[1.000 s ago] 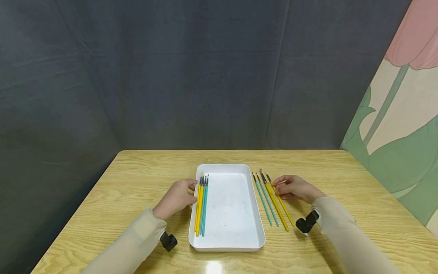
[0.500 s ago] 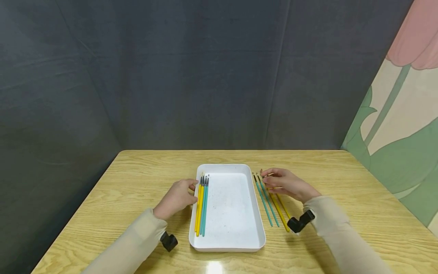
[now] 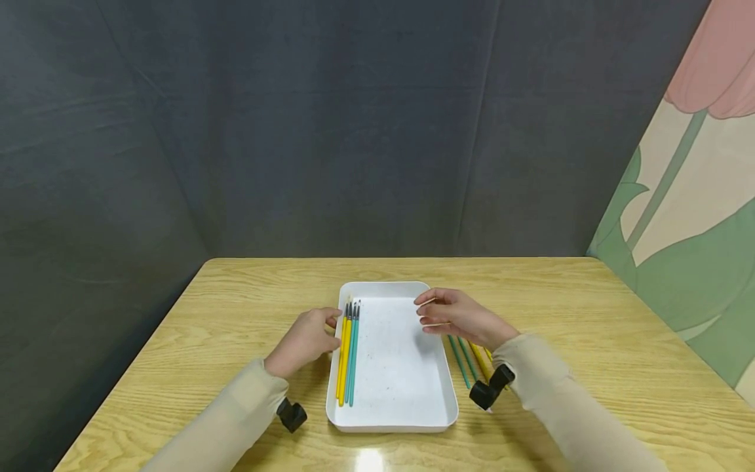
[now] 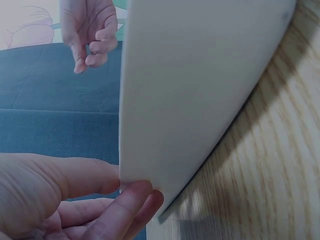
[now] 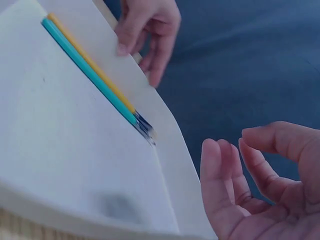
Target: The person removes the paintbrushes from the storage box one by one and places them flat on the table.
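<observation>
A white tray (image 3: 401, 393) stands on the table, with yellow paintbrushes (image 3: 342, 367) and teal paintbrushes (image 3: 352, 367) lying side by side along its left wall. My left hand (image 3: 303, 342) holds the tray's left rim; in the left wrist view its fingertips (image 4: 135, 192) lie against the outer wall. Over the tray's right rim hovers my right hand (image 3: 463, 318), with loosely bent fingers and nothing in them. Beneath the right wrist, on the table, are more teal paintbrushes (image 3: 459, 360) and yellow paintbrushes (image 3: 480, 360), partly hidden by the hand and sleeve.
The wooden table (image 3: 265, 288) reaches back to a dark cloth (image 3: 354, 144). On the right is a wall panel with a flower picture (image 3: 696, 216). A black wrist camera (image 3: 492, 387) hangs under each sleeve.
My right hand has moved left from beside the paintbrushes on the table, across them, to above the tray's right rim. My left hand stays at the tray's left rim.
</observation>
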A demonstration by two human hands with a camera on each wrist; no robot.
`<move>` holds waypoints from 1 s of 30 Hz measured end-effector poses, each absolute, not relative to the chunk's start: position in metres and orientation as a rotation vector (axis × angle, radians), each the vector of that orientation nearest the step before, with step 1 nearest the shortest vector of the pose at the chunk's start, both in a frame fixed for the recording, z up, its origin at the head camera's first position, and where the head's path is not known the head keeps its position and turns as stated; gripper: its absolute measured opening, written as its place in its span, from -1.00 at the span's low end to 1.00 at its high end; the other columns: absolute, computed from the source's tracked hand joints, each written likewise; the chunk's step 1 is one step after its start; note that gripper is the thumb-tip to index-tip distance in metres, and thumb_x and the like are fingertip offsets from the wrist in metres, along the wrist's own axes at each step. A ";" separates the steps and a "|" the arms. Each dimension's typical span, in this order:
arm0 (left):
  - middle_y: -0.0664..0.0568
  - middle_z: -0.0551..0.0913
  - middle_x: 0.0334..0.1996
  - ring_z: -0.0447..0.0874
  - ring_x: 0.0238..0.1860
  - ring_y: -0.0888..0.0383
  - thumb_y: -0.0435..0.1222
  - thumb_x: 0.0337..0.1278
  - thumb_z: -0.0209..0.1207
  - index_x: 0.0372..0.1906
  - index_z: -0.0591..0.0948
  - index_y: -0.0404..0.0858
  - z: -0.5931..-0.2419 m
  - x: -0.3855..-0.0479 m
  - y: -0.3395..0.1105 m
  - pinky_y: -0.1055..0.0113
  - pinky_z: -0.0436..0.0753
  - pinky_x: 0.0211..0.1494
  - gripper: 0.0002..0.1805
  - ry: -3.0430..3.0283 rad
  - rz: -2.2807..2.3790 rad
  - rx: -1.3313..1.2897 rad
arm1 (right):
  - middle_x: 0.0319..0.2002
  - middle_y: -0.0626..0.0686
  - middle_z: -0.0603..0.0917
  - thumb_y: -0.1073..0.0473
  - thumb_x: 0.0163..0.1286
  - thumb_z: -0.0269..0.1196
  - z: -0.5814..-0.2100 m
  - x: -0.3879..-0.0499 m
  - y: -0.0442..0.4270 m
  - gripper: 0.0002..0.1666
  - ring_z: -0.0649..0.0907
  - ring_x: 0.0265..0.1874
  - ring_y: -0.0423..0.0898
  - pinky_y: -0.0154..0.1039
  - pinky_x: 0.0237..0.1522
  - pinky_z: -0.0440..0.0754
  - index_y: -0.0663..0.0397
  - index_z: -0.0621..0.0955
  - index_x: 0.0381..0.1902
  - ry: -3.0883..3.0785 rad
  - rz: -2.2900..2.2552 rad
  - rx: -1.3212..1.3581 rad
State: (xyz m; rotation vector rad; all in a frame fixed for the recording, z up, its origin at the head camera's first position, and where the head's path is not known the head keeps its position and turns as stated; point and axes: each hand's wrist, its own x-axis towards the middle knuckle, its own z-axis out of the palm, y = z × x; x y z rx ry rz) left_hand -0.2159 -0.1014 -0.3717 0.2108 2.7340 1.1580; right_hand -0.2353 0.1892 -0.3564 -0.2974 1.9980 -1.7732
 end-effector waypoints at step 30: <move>-0.22 0.60 -0.03 0.61 -0.46 0.19 -0.50 -0.03 0.26 0.27 0.45 -0.41 -0.370 -0.217 -0.102 0.37 0.61 -0.38 -0.36 2.756 1.103 0.232 | -0.53 0.00 0.50 0.39 0.19 0.24 -0.378 -0.258 0.074 -0.84 0.54 -0.55 -0.17 -0.38 -0.43 0.62 0.24 0.57 -0.23 2.270 -1.280 -0.188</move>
